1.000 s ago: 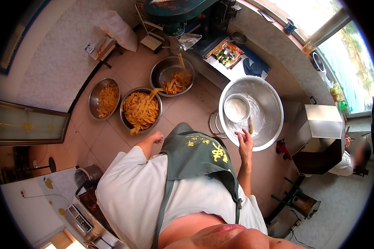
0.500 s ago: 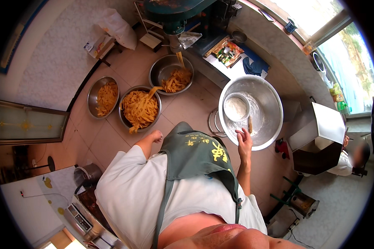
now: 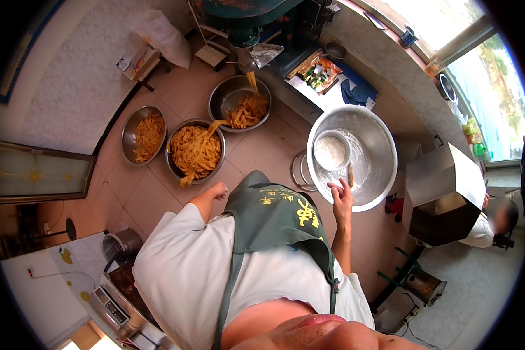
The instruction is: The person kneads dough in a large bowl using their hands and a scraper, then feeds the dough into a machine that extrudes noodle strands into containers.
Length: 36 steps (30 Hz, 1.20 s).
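Note:
My left hand (image 3: 219, 191) hangs by the left side of the dark green apron (image 3: 277, 216), fingers curled in with nothing seen in them. My right hand (image 3: 342, 197) is at the near rim of a large silvery basin (image 3: 385, 140), its fingers partly spread and holding nothing; I cannot tell whether they touch the rim. Inside that basin sit a smaller round container of white powder (image 3: 332, 153) and a wooden-handled tool (image 3: 351, 174). Ahead to the left, a metal bowl (image 3: 220, 160) is heaped with wide orange-yellow strips (image 3: 193, 149).
A green machine (image 3: 245, 17) feeds strips into a far bowl (image 3: 219, 105); another bowl of strips (image 3: 125, 137) stands left. A wire stand (image 3: 298, 172) is beside the basin. At right are an angular metal box (image 3: 443, 169), another person (image 3: 478, 230) and a stool (image 3: 411, 274).
The angular metal box at right has turned and shifted slightly. The fingers of my right hand have moved a little; my left hand stays about where it was.

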Each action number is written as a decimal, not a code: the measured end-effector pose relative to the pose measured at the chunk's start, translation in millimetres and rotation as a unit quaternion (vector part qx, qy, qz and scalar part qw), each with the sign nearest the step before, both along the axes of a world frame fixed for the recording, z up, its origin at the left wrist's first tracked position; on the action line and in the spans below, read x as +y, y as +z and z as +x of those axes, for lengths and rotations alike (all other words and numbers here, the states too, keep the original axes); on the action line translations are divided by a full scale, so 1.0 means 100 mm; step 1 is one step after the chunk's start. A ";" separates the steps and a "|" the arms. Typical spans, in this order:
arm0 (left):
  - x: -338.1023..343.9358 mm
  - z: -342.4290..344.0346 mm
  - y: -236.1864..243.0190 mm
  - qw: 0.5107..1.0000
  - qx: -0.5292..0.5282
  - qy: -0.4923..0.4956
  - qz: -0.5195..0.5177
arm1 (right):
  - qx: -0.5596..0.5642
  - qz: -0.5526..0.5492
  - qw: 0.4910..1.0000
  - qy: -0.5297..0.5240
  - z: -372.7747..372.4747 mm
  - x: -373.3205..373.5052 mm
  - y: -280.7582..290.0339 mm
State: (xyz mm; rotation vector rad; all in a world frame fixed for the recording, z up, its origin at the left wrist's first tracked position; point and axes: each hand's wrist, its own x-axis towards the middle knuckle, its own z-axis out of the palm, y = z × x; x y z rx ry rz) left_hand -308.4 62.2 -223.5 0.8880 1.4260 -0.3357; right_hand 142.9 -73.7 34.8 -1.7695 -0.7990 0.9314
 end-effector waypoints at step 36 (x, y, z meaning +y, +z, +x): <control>0.14 -0.37 -0.62 0.996 -0.059 -0.053 -0.038 | -0.096 -0.065 0.993 0.001 -0.31 0.09 0.39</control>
